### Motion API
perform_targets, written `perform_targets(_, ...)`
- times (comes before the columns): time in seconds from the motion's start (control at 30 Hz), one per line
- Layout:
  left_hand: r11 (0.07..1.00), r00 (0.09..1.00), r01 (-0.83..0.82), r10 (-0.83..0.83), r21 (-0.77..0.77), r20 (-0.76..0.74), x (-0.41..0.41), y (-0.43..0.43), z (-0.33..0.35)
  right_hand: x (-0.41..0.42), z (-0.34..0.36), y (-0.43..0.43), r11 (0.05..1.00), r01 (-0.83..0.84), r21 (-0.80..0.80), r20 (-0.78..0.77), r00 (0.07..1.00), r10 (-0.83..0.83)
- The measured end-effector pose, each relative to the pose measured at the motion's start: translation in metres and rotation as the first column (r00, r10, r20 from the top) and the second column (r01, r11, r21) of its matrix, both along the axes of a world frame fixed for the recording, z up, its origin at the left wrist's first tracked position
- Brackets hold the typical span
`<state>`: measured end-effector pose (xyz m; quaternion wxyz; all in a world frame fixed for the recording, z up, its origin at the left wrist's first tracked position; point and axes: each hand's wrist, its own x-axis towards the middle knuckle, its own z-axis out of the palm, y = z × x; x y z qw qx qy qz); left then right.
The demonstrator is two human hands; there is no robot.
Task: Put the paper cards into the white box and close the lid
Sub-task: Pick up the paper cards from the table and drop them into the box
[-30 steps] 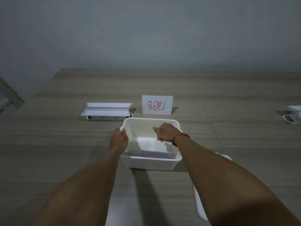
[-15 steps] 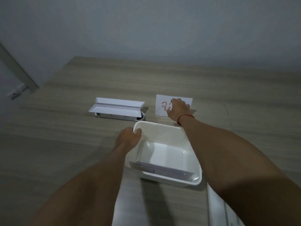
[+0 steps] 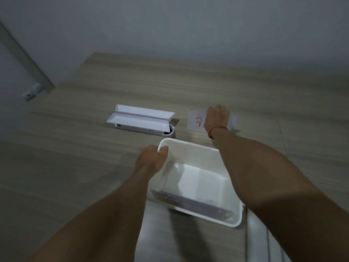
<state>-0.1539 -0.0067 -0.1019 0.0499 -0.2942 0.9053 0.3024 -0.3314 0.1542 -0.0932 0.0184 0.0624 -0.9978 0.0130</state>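
The open white box (image 3: 188,146) stands on the wooden table in front of me. Some paper cards (image 3: 198,204) lean against the inside of its near wall. My left hand (image 3: 153,159) grips the box's far left corner rim. Beyond the box, a white paper card with red writing (image 3: 196,121) stands on the table. My right hand (image 3: 217,118) covers most of it, fingers curled over its top edge. A white lid (image 3: 256,241) lies to the right of the box, mostly hidden under my right forearm.
A white cable outlet (image 3: 141,121) with two raised flaps is set in the table, left of the card and behind the box. The table ends at a grey wall, and a door frame (image 3: 24,59) stands at the far left.
My right hand left the box, reached forward and settled on the red-lettered card. My left hand kept hold of the box rim. My head moved closer and turned slightly left.
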Motion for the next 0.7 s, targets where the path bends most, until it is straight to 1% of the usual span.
perform_targets(0.1,1.0,1.0,-0.003,0.003,-0.004,0.001,0.001,0.001,0.003,0.009,-0.003,0.002,0.999,-0.021,-0.025,0.054,0.998,0.022)
perform_targets(0.23,1.0,1.0,-0.003,0.003,0.003,0.024,0.002,0.001,0.003,0.024,0.001,0.008,0.994,-0.087,-0.068,0.024,0.996,0.088)
perform_targets(0.33,1.0,1.0,-0.004,0.005,-0.02,0.008,0.004,0.003,0.004,0.034,0.021,0.016,0.988,-0.092,-0.121,-0.018,0.996,0.091)
perform_targets(0.5,1.0,0.999,0.0,-0.001,-0.031,-0.044,0.025,0.016,0.01,0.057,0.075,0.022,0.971,-0.126,-0.202,-0.08,0.99,0.112)
perform_targets(0.6,0.999,0.997,0.024,-0.027,-0.047,-0.07,0.034,0.019,0.011,0.077,0.104,0.028,0.95,-0.161,-0.267,-0.174,0.978,0.117)
perform_targets(0.7,0.999,0.997,0.039,-0.04,-0.015,-0.063,0.042,0.019,0.013,0.102,0.126,0.034,0.926,-0.202,-0.318,-0.25,0.96,0.124)
